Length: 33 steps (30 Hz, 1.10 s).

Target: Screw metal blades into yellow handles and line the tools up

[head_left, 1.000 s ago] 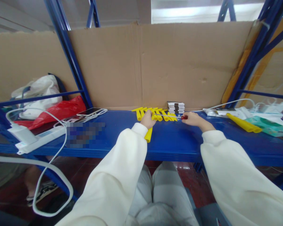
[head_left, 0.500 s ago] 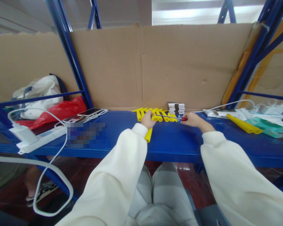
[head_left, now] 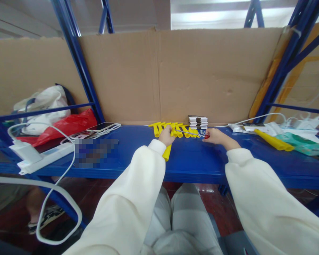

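Two hands work at the back of the blue worktop (head_left: 138, 156) in the head view. I see my left hand (head_left: 166, 135) closed on a yellow handle (head_left: 167, 152), pinning it steady. My right hand (head_left: 214, 135) grips a red-handled screwdriver (head_left: 191, 133), its shaft levelled at the part's top end. More yellow parts (head_left: 182, 129) lie just behind, beside a small stack (head_left: 198, 122).

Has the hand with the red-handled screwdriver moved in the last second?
Yes, slightly: the right hand slid left toward the stack of small boxes.
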Motion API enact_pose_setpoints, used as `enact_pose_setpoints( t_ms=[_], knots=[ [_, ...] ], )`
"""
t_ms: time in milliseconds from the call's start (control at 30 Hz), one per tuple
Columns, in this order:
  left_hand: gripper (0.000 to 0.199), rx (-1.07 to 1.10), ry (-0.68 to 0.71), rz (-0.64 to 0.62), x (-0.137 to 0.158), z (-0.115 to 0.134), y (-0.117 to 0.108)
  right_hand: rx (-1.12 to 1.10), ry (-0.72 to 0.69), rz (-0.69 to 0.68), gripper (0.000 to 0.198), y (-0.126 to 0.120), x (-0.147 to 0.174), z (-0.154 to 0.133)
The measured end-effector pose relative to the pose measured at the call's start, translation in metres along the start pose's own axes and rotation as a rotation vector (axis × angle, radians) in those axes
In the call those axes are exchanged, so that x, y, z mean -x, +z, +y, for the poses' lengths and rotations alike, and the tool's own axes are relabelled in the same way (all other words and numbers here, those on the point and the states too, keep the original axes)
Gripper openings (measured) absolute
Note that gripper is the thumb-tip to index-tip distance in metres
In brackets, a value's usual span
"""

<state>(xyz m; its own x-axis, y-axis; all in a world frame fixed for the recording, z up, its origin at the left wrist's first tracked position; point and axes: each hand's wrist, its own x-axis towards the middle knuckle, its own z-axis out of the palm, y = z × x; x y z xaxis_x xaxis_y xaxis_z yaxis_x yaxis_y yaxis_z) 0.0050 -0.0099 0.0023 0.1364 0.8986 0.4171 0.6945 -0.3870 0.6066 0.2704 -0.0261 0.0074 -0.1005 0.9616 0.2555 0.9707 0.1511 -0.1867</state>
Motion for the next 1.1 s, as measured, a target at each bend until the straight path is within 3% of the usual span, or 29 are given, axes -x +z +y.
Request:
enact_pose_setpoints(
  t_ms=[200,433,667,833,1100],
  knots=[
    [0.026,0.014,-0.003,-0.009,0.0003,0.0000,-0.0007,-0.012,0.025,-0.064,0.008,-0.0011,0.0006,-0.0006],
    [0.025,-0.006,0.002,-0.010,-0.0006,-0.0007,-0.0003,0.000,-0.039,-0.023,0.002,0.0013,-0.0012,0.0030],
    [0.027,0.035,-0.010,-0.034,0.0001,-0.0009,-0.0003,-0.007,0.039,0.026,0.010,0.0012,-0.0006,-0.0004],
    [0.028,0.053,-0.021,-0.036,-0.0005,-0.0037,0.0014,0.035,-0.029,0.045,0.006,0.0002,-0.0012,0.0019],
    [0.027,0.040,-0.004,-0.027,0.0002,-0.0025,0.0011,0.077,0.013,0.066,0.006,-0.0001,-0.0005,0.0007]
  ],
)
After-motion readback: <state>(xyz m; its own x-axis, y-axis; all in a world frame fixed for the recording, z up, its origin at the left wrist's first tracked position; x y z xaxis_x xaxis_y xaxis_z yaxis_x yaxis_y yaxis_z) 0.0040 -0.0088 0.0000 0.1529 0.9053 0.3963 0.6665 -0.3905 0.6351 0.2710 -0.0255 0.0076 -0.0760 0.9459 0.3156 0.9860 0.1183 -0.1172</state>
